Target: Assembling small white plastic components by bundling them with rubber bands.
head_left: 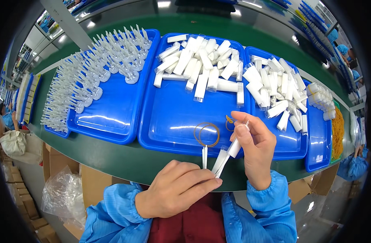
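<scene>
My left hand (178, 189) is closed, its fingertips pinching the lower end of a folded white strip in clear film (221, 164) just over the table's front edge. My right hand (256, 146) has its thumb and fingers closed on the upper part of a white roll (234, 148), which meets that strip. A thin white strip (205, 157) stands up beside the left fingertips. Right above it, a brown rubber band loop (207, 135) shows against the blue tray. Another yellowish band (229, 120) is at the right fingertips, partly hidden. The palm sides of the left fingers are hidden.
A middle blue tray (173, 121) holds many white rolls (201, 58), as does the tray to its right (258, 117). Clear plastic nozzle parts (84, 77) fill the left tray (112, 117). Yellow rubber bands (337, 133) lie far right. Cardboard boxes (97, 182) stand below the table.
</scene>
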Demonstrator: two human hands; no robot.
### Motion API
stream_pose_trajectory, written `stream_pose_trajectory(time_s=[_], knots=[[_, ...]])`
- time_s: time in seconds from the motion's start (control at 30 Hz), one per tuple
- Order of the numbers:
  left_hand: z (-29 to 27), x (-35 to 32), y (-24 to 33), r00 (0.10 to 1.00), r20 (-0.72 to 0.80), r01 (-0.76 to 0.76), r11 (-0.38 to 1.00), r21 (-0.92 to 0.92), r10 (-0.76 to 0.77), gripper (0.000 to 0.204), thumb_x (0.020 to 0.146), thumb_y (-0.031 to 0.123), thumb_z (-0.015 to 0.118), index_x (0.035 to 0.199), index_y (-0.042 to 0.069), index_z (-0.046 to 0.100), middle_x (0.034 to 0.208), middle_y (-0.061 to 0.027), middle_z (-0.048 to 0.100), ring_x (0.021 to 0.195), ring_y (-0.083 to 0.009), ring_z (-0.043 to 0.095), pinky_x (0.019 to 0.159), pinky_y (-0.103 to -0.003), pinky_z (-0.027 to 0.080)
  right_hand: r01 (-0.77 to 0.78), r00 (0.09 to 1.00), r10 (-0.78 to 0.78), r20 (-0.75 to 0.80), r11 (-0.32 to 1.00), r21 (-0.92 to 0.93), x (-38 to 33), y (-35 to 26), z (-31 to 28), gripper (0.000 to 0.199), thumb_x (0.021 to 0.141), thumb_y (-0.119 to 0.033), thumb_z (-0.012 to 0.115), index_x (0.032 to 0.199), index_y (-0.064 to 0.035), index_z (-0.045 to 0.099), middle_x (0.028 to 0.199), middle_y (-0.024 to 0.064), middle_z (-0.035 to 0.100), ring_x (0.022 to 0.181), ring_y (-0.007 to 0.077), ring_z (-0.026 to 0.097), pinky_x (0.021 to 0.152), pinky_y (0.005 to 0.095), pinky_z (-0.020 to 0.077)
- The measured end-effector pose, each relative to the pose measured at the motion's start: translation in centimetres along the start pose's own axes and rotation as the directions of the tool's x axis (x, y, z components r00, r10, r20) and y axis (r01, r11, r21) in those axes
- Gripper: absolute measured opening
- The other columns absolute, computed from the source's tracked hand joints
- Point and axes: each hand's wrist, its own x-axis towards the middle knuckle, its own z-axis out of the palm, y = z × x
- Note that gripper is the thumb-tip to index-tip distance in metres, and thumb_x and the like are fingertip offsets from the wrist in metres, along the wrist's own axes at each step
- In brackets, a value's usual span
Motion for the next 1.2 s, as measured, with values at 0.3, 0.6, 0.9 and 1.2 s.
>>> stream_pose_trajectory(time_s=[0.3, 0.6, 0.9, 1.2], knots=[[0.0, 0.3, 0.1, 1.0, 0.019, 0.002, 1.0, -0.002, -0.002, 0.033, 0.069, 0.004, 0.075, 0.101, 0.011, 0.077, 0.1, -0.0006, 0.071, 0.081, -0.0179, 0.062, 0.063, -0.029, 0.043, -0.032, 0.998, 0.034, 0.061, 0.999, -0.028, 0.1, -0.1, -0.5, 0.029, 0.094, -0.014, 0.071, 0.118, 0.0012, 0.07, 0.094, 0.0055, 0.061, 0.079, 0.011, 0.062, 0.073, 0.0246, 0.0498], [0.0, 0.3, 0.0, 0.999, 0.042, 0.019, 1.0, -0.007, -0.019, 0.035, 0.068, 0.003, 0.073, 0.102, 0.01, 0.077, 0.1, -0.0015, 0.071, 0.081, -0.0194, 0.062, 0.064, -0.03, 0.044, 0.036, 0.999, -0.035, 0.006, 0.995, -0.096, -0.1, 0.0, -0.5, 0.028, 0.087, -0.012, 0.076, 0.113, -0.0009, 0.072, 0.091, 0.0076, 0.065, 0.092, 0.0155, 0.059, 0.081, 0.0297, 0.0477], [2.1, 0.1, -1.4, 0.951, -0.308, 0.002, 1.0, -0.014, -0.007, 0.032, 0.077, 0.015, 0.08, 0.106, 0.006, 0.069, 0.105, -0.0076, 0.067, 0.084, -0.0236, 0.064, 0.07, -0.031, 0.048, 0.188, 0.982, -0.186, 0.03, 0.976, -0.11, -2.5, -0.3, 1.2, 0.036, 0.077, -0.011, 0.084, 0.11, -0.0024, 0.072, 0.095, 0.0073, 0.065, 0.091, 0.0193, 0.057, 0.08, 0.0315, 0.0455], [1.1, 0.1, -2.2, 0.974, -0.194, -0.07, 0.969, 0.239, 0.118, 0.035, 0.068, 0.012, 0.085, 0.101, 0.012, 0.073, 0.088, 0.0024, 0.065, 0.074, -0.0149, 0.059, 0.064, -0.029, 0.04, 0.285, 0.879, -0.451, -0.155, 0.756, -0.589, 0.1, 0.1, -5.6, 0.032, 0.085, -0.009, 0.075, 0.113, -0.0005, 0.064, 0.095, 0.0086, 0.066, 0.09, 0.0214, 0.059, 0.082, 0.0373, 0.0463]])
